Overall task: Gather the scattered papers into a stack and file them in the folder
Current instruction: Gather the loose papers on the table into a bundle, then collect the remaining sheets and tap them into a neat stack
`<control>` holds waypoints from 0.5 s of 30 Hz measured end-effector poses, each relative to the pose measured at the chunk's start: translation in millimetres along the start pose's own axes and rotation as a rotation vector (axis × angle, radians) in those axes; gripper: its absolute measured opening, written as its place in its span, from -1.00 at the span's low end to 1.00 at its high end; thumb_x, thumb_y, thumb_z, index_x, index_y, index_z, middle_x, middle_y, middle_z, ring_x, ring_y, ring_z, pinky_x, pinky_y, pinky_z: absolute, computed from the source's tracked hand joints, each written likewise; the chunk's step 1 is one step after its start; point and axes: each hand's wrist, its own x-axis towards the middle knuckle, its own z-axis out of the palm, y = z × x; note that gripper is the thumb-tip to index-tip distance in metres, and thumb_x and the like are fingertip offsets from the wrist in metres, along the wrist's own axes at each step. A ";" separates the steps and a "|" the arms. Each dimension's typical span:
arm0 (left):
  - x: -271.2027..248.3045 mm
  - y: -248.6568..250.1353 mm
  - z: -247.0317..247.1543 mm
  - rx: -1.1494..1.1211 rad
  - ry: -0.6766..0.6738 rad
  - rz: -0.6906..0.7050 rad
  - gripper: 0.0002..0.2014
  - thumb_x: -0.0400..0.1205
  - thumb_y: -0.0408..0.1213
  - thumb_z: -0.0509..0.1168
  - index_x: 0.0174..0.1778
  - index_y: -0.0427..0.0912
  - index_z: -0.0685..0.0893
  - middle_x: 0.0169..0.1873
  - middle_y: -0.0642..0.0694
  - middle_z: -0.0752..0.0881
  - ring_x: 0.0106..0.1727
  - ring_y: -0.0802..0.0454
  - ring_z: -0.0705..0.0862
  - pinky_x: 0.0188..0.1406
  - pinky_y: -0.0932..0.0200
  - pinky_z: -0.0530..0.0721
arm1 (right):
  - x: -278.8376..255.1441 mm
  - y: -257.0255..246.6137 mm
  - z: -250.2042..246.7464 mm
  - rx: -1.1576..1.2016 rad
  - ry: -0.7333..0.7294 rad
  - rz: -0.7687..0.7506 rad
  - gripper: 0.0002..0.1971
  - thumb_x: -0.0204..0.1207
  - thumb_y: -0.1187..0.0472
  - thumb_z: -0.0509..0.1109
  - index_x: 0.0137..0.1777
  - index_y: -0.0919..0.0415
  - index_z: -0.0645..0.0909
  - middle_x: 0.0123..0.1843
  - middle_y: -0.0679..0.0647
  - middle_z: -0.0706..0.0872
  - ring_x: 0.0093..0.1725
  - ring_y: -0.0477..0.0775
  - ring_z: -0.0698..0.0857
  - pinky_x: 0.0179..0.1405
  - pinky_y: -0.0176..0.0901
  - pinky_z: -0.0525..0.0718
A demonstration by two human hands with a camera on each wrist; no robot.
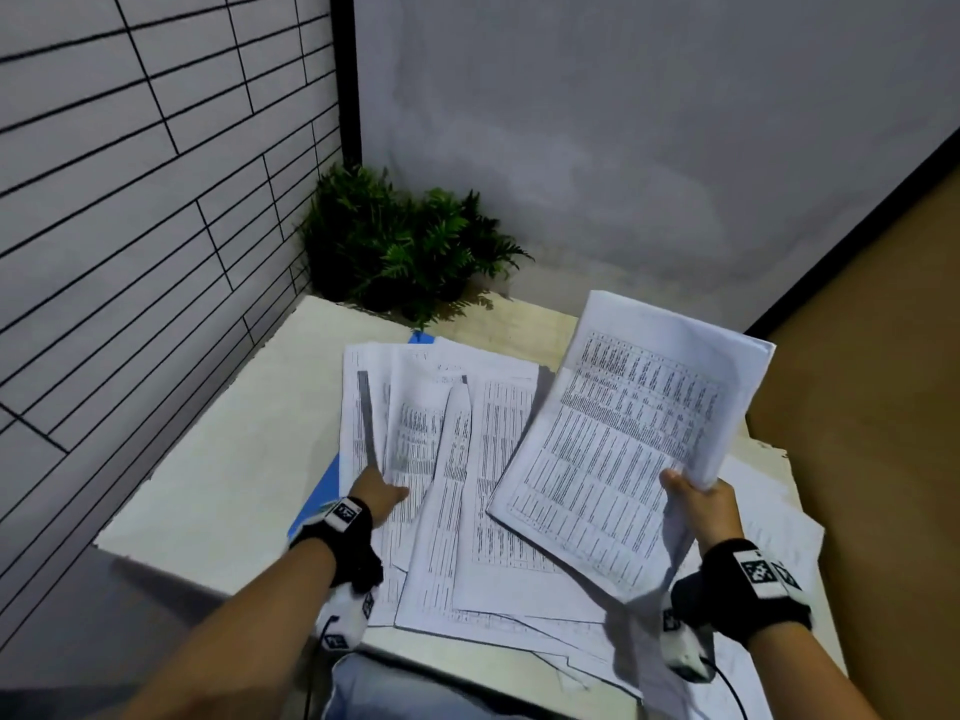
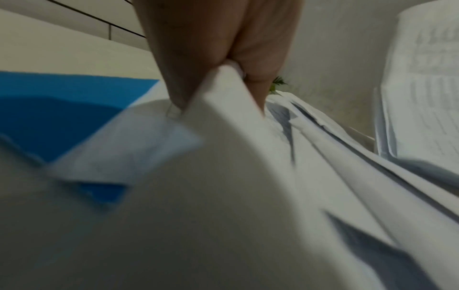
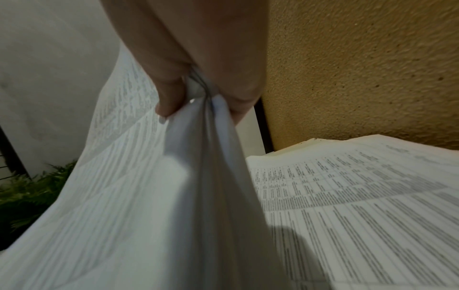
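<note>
Printed white papers [image 1: 467, 459] lie fanned over the table, with a blue folder [image 1: 317, 491] peeking out under their left edge. My right hand [image 1: 696, 504] pinches a held stack of sheets [image 1: 634, 439] at its lower right corner and lifts it tilted above the pile; the right wrist view shows thumb and fingers [image 3: 171, 98] clamped on the sheets [image 3: 149, 196]. My left hand [image 1: 382, 493] pinches a sheet [image 2: 223, 157] at the left of the pile, the thumb [image 2: 183, 58] on top. The folder [image 2: 49, 109] shows blue beneath.
A light table [image 1: 218, 449] stands in a corner between a tiled wall and a grey wall. A green fern plant [image 1: 405, 246] sits at the table's far edge. More loose sheets [image 1: 769, 517] lie at the right, near the table edge above brown floor [image 1: 883, 356].
</note>
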 end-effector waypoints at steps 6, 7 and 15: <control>-16.3 39.3 -43.3 0.212 0.198 0.270 -0.71 0.60 -0.39 0.20 0.17 -0.51 0.51 0.15 -0.50 0.63 0.13 -0.36 0.64 -0.05 0.02 0.57 | -5.2 -0.2 -8.1 -0.008 -0.011 -0.007 -0.84 0.48 0.35 0.40 -0.04 0.39 0.49 -0.05 0.29 0.59 -0.08 0.21 0.54 -0.09 0.00 0.39; -19.5 47.8 -54.2 0.245 0.242 0.323 -0.73 0.59 -0.41 0.19 0.14 -0.49 0.54 0.11 -0.51 0.65 0.09 -0.38 0.66 -0.11 0.04 0.54 | -5.5 0.1 -9.7 -0.001 -0.018 -0.007 -0.84 0.49 0.36 0.40 -0.05 0.40 0.49 -0.07 0.29 0.58 -0.08 0.19 0.53 -0.10 -0.01 0.39; -80.0 112.5 -114.7 0.124 0.560 0.617 -0.84 0.58 -0.50 0.18 -0.02 -0.32 0.63 -0.31 -0.30 0.69 -0.14 -0.28 0.66 -0.24 0.10 0.45 | -13.5 -8.4 -16.1 -0.027 -0.050 -0.022 -0.82 0.54 0.33 0.34 0.00 0.50 0.52 -0.14 0.28 0.60 -0.10 0.18 0.54 -0.13 -0.10 0.46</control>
